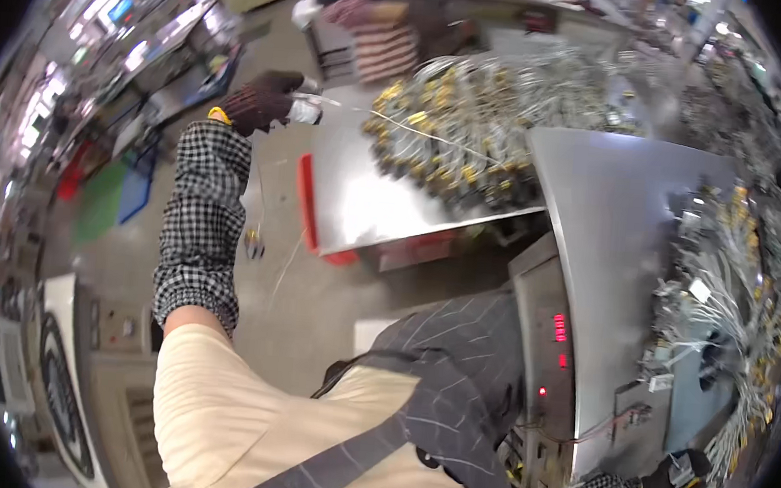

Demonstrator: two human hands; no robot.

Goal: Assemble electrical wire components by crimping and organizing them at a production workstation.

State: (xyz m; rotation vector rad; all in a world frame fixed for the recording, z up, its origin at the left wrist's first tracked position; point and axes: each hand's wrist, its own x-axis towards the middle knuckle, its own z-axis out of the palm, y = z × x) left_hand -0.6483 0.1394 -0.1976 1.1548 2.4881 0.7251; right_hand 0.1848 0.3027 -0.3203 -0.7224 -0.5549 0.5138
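risk sits in the thin white wire [418, 129]; the left hand [262, 101], gloved and closed, pinches its end with a small white piece, well out over the floor, while the far end lies in the tangled heap of yellow-tipped harnesses [459, 130] on the steel bench [366, 205]; a hard pull may snag and drag the heap toward the edge; the right hand [676, 482] grips a small grey part low beside the machine, by a second bundle [735, 290] that could catch its sleeve.
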